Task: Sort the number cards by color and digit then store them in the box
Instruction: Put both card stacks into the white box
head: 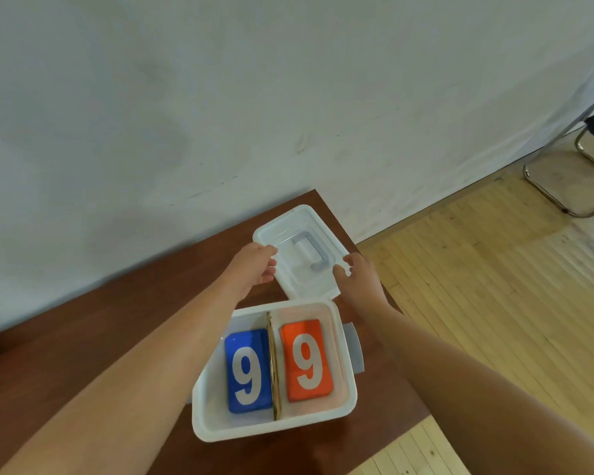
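two hands have hold of the lid [299, 234], one at each side. the left hand [254, 269] curls its fingers round the left edge, and the right hand [359, 281] pinches the right edge between thumb and fingers. the lid sits just beyond the box [199, 416], with its near edge at the box's far rim. whether it rests on the bench [117, 320] or is lifted clear i cannot tell.

the cards are in the box: a blue card [247, 371] showing 9 in the left half and an orange card [307, 361] showing 9 in the right. a divider [273, 365] stands between them. how many cards lie under each top one is hidden.

what looks left is closing the box, and the risks gather there. the lid is turned at an angle to the box, so if it comes down unsquared, one corner could catch on the rim and fail to seat. if the divider stands proud of the rim, the lid may rock on it or tip it into a stack. the box lies near the bench's corner, so a hard sideways push while pressing down could slide it toward the edge. a grey tab [355, 347] at the box's right side may be a latch, and it could get trapped under the lid.
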The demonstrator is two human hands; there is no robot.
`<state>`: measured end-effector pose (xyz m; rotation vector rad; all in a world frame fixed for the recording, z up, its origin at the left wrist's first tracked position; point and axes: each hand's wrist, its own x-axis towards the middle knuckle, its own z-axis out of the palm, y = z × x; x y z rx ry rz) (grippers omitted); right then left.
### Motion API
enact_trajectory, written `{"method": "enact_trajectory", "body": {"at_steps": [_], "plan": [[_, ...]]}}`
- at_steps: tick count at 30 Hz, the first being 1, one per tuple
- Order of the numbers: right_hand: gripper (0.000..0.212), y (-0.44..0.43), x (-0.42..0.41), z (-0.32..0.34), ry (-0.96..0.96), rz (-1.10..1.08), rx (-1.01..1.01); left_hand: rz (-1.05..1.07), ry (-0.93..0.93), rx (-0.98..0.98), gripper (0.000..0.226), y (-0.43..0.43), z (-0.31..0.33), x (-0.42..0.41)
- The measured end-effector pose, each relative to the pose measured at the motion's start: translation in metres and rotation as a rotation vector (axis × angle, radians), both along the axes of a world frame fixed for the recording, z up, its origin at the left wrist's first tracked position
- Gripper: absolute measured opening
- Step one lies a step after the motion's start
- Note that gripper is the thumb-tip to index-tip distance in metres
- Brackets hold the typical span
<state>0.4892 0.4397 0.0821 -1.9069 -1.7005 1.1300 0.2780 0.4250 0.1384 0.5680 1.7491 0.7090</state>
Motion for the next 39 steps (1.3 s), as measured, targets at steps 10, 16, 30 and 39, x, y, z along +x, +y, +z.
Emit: {"method": "enact_trajectory", "body": {"at_steps": [10, 16, 30, 39], "plan": [[0.074, 0.05, -0.009, -0.073, -0.139, 0.034, -0.147, 0.168, -0.2, -0.304, 0.077, 0.039, -0.069, 0.001], [0.067, 0.052, -0.007, -0.098, -0.121, -0.021, -0.17, 0.2, -0.277, -0.318, 0.056, 0.046, -0.092, 0.007], [0.042, 0.054, -0.028, 0.034, 0.503, -0.35, 0.001, 0.364, -0.301, 0.058, 0.035, 0.014, -0.019, -0.027], [0.039, -0.021, -0.02, 0.084, 0.558, -0.218, -0.142, 0.331, -0.064, 0.244, 0.036, -0.103, 0.018, -0.093]]}}
